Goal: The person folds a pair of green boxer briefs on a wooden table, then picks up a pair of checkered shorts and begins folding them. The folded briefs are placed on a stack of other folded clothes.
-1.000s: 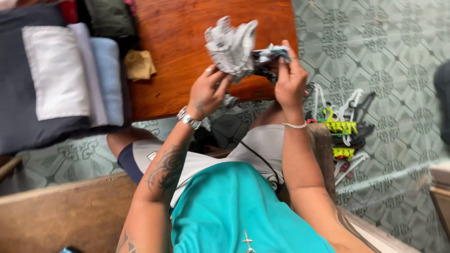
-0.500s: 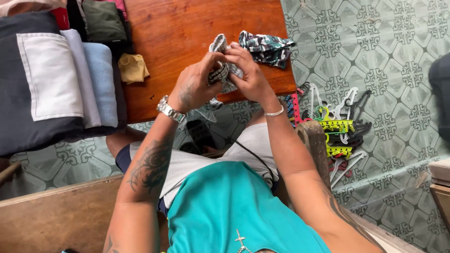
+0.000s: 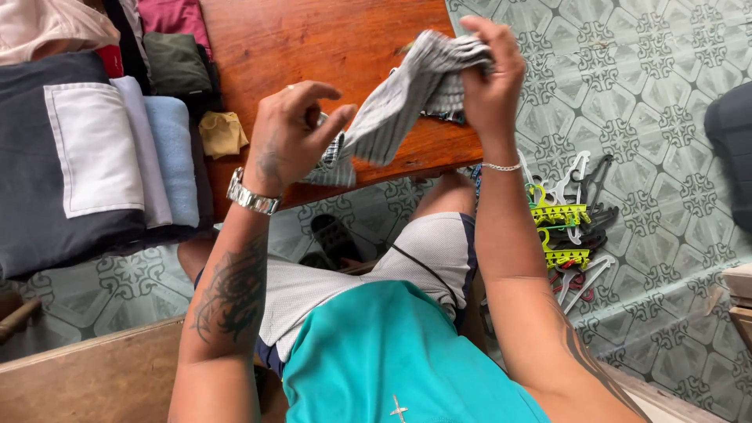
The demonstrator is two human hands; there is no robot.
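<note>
Reddish-brown polished wooden table (image 3: 313, 47) up top, glossy grain, bare across the middle. Pale green floor tiles (image 3: 650, 86) with a repeating floral motif all around and under it. Rough unfinished wooden plank (image 3: 94, 376) along the lower left.

Grey-and-white striped cloth garment (image 3: 407, 102) stretched in the air just above the table's near edge, slanting from upper right down to lower left. Right hand (image 3: 489, 74) fisted tight around the bunched upper end, fingers curled fully over the fabric. Left hand (image 3: 290, 137) lower, thumb and forefinger pinching the lower end, other fingers spread loose. Silver metal wristwatch (image 3: 251, 196) on the left wrist, thin silver chain bracelet (image 3: 501, 166) on the right. Scrap of darker patterned cloth peeking from behind the striped one, possibly a second garment, too hidden to call.

On the left, folded laundry stacked in a row: dark charcoal folded garment with a white rectangular panel (image 3: 86, 149), light blue folded towel (image 3: 172, 157) just beside it, olive green folded cloth (image 3: 176, 63) further up, small mustard-yellow crumpled cloth (image 3: 222, 133) on the table's left edge. Pink fabric at the top corner.

On the floor to the right, heap of plastic clothes hangers in white, black, yellow-green and red (image 3: 568, 223). Turquoise shirt (image 3: 392, 360) and pale grey mesh shorts (image 3: 415, 251) filling the foreground.
</note>
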